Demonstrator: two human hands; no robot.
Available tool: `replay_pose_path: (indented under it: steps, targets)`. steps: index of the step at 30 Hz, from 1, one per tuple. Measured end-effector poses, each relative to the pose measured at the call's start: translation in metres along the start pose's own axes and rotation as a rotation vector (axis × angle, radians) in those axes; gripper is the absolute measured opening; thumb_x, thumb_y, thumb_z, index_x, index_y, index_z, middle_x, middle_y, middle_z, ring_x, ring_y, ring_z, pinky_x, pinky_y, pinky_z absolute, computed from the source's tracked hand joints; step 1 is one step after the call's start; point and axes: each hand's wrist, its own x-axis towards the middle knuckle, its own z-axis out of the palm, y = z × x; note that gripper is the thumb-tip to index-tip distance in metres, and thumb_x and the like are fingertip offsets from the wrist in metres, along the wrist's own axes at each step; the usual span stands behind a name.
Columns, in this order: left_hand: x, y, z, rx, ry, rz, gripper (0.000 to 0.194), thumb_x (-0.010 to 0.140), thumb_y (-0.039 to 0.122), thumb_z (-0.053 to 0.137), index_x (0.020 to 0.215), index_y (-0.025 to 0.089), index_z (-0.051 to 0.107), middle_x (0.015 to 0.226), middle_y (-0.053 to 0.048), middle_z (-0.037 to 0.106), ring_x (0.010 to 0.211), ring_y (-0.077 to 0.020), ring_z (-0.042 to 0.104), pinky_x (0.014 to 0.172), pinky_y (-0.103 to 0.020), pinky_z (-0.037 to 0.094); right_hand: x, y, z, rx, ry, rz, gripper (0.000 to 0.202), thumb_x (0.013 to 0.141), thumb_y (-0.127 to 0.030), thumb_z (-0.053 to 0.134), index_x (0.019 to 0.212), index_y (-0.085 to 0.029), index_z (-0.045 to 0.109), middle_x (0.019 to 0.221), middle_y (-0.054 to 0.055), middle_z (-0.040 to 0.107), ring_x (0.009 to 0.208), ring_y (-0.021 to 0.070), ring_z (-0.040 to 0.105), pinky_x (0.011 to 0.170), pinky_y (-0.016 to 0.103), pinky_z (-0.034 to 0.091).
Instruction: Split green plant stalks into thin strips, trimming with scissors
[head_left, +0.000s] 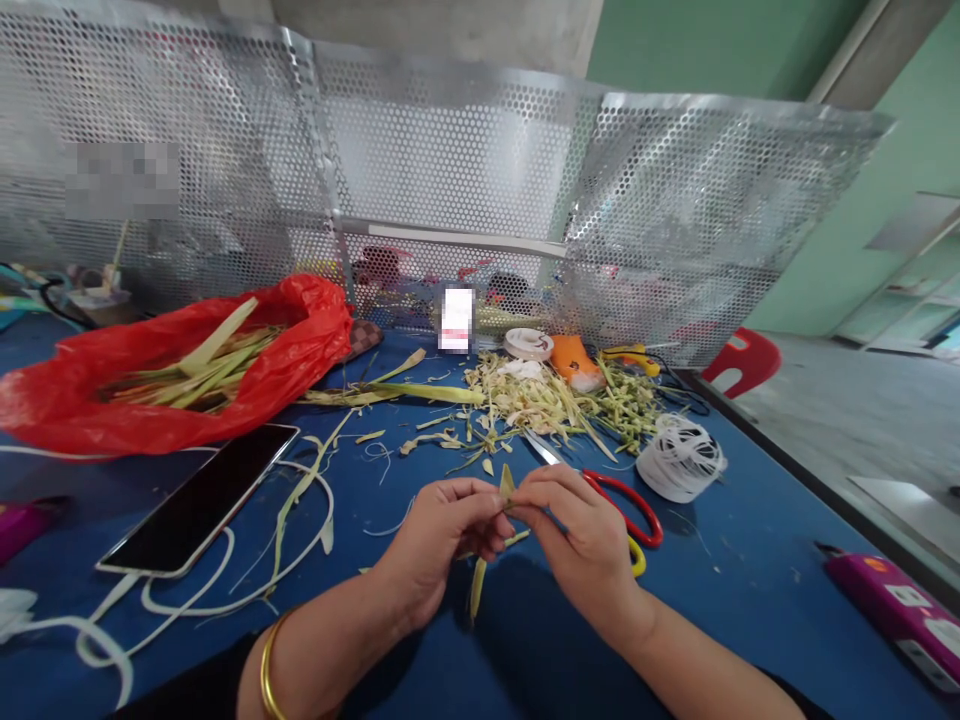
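Leaf strip pinched by your left hand and right hand, both mostly closed, over the blue table.

On the table, a bag with plant strips in it lies at the far left, a phone just nearer. Plant scraps spread before a screen. Between the left hand and right hand is a leaf piece; beyond the latter hand, scissors; farther right, a string roll.
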Motion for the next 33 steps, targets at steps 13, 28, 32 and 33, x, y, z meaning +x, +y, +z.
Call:
replay_pose_path:
  steps: [13,28,32,33]
  targets:
    - [0.0014,-0.0004,0.0039,0.388,0.122,0.247,0.02,0.075,0.031,0.06,0.064,0.014,0.064,0.058,-0.002,0.062,0.054,-0.0112,0.053,0.054,-0.021,0.042,0.0003,-0.0024,0.0007,0.179,-0.017,0.166,0.01,0.08,-0.013,0.062,0.076,-0.021,0.066,0.079,0.003,0.06,0.073,0.0149,0.06,0.067,0.027,0.049]
    - [-0.0004,-0.0029,-0.0029,0.799,0.067,0.551,0.023,0.081,0.022,0.049,0.07,0.016,0.069,0.065,0.0,0.068,0.063,-0.0128,0.062,0.061,-0.019,0.045,0.0041,0.0009,0.0027,0.519,-0.105,0.637,0.004,0.071,-0.02,0.066,0.074,-0.017,0.067,0.071,0.001,0.065,0.069,0.0157,0.059,0.069,0.029,0.047]
    - [-0.0012,-0.0025,-0.0013,0.693,0.034,0.485,0.021,0.08,0.022,0.051,0.076,0.015,0.071,0.069,-0.002,0.07,0.066,-0.015,0.065,0.064,-0.021,0.049,0.0058,-0.0004,0.0012,0.429,-0.041,0.571,0.005,0.072,-0.019,0.065,0.068,-0.018,0.067,0.067,0.0,0.062,0.067,0.0149,0.057,0.065,0.028,0.045]
    - [-0.0013,-0.0025,-0.0011,0.661,0.022,0.464,0.02,0.079,0.022,0.053,0.078,0.015,0.071,0.07,-0.002,0.071,0.067,-0.0156,0.065,0.065,-0.022,0.05,0.0063,-0.0011,0.0008,0.399,-0.021,0.544,0.005,0.072,-0.018,0.065,0.067,-0.018,0.066,0.067,0.0,0.062,0.067,0.0146,0.057,0.064,0.028,0.044]
